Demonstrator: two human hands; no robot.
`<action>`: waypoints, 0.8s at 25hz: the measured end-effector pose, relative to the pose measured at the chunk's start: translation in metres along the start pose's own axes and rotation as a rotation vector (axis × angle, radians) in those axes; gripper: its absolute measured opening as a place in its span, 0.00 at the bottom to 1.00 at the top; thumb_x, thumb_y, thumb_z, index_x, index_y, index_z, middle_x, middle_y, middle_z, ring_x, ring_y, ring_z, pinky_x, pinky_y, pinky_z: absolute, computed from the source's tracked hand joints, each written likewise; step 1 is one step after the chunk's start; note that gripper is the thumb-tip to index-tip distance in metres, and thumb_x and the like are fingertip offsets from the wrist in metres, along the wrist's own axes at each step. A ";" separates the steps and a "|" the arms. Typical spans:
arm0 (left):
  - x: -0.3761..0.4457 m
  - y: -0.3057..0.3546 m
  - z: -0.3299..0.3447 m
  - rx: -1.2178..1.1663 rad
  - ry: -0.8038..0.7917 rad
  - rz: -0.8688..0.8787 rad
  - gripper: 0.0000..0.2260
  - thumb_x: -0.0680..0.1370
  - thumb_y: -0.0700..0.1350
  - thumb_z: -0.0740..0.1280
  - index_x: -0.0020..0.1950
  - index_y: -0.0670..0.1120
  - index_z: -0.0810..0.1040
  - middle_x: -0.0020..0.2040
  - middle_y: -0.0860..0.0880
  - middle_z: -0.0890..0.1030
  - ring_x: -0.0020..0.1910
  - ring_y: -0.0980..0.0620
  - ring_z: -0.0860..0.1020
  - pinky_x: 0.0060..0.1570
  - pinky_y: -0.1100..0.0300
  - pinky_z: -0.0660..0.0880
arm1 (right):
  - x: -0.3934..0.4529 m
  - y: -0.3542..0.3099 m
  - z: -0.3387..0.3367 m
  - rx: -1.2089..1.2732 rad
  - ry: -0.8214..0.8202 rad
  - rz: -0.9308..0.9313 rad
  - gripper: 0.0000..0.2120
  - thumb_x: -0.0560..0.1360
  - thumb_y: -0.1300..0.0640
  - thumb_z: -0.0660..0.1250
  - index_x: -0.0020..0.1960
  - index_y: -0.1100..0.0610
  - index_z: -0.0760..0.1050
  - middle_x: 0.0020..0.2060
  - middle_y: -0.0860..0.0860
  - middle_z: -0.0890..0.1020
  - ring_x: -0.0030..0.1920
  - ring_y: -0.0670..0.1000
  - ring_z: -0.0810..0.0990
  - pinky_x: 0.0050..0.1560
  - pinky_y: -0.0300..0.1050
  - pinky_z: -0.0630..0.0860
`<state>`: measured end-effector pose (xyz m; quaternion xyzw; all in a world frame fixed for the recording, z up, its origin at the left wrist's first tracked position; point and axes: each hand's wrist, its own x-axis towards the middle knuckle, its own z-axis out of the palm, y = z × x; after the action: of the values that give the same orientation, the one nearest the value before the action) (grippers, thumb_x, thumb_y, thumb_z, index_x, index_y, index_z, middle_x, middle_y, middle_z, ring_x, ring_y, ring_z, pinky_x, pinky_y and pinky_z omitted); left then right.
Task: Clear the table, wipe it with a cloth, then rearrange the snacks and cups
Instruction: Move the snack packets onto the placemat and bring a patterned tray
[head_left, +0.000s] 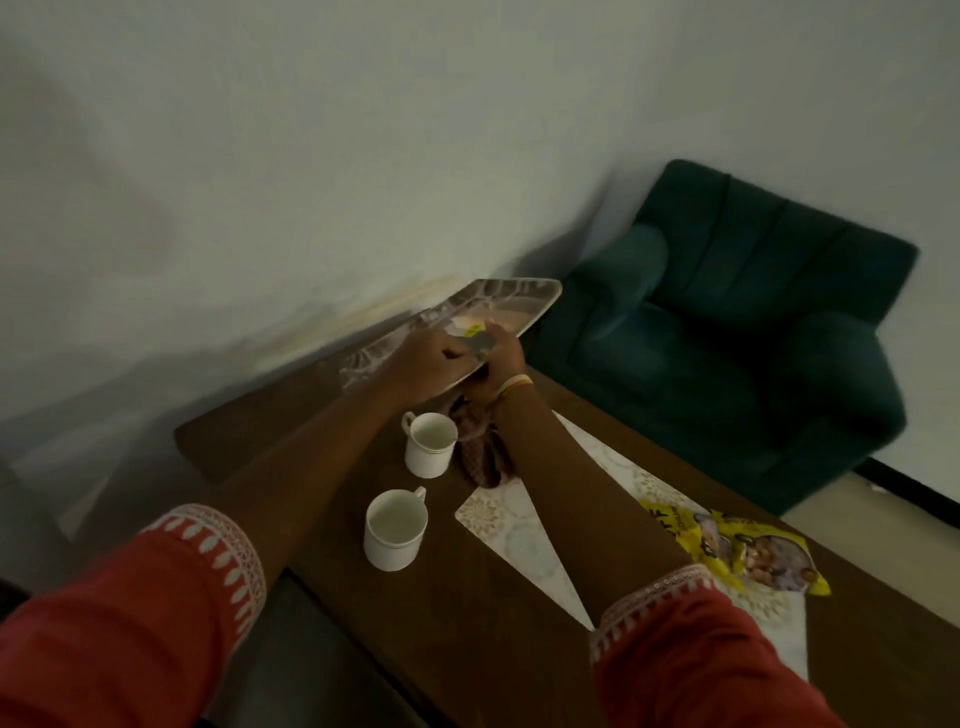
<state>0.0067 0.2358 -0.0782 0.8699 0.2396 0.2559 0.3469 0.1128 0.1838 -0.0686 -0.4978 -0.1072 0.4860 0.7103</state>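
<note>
Near cup (396, 529): stands upright on the dark wooden table (467, 623), handle turned to the far right, between the two forearms and apart from both.

Snack bag (737, 545): yellow, lies flat on the pale patterned mat (524, 540) at the near right, just right of the right forearm; no hand touches it.

Far cup (429, 444): upright, handle to the left, just beside a crumpled brownish cloth (480, 457) that lies on the table to its right.

Tray (457, 327): a long patterned tray at the far end of the table, near the wall; its long axis runs from near left to far right, and it seems tilted, far end raised.

Left hand (421, 364): fingers curled over the tray's near edge, holding it.

Right hand (501, 361): meets the same edge just to the right of the left hand, thumb on top; the fingers beneath are hidden, though it looks like a grip. A small yellow-labelled thing (474, 332) lies on the tray at the fingertips; what it is cannot be told.

Key relation: both hands hold the tray on its near long side, close together, so most of its length reaches away to the far right, unsupported.

Judgement: the clearing step is in hand; lifting the tray away will likely call for keeping it level, and the far cup lies right under the wrists.
</note>
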 end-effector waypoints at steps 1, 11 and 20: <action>0.005 0.002 0.008 0.005 0.009 -0.008 0.14 0.75 0.49 0.65 0.37 0.40 0.80 0.36 0.36 0.78 0.33 0.45 0.74 0.32 0.57 0.66 | -0.003 -0.008 -0.019 0.015 0.055 -0.046 0.17 0.81 0.52 0.53 0.57 0.64 0.72 0.51 0.61 0.77 0.45 0.58 0.77 0.56 0.51 0.74; 0.026 0.086 0.168 0.023 -0.163 -0.187 0.16 0.79 0.45 0.62 0.65 0.41 0.73 0.61 0.41 0.77 0.59 0.42 0.76 0.59 0.52 0.73 | -0.096 -0.068 -0.263 0.086 0.580 -0.295 0.13 0.81 0.52 0.59 0.48 0.61 0.76 0.34 0.53 0.83 0.41 0.54 0.80 0.39 0.47 0.77; -0.020 0.203 0.354 -0.196 -0.685 -0.116 0.19 0.76 0.35 0.65 0.67 0.41 0.71 0.59 0.39 0.78 0.42 0.43 0.83 0.27 0.61 0.77 | -0.232 -0.077 -0.493 -0.803 1.391 -0.243 0.19 0.79 0.50 0.62 0.51 0.67 0.77 0.49 0.66 0.81 0.53 0.65 0.79 0.48 0.49 0.71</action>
<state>0.2565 -0.0777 -0.1589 0.8527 0.1328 -0.0490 0.5029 0.3541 -0.3012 -0.1664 -0.8877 0.1391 -0.0908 0.4294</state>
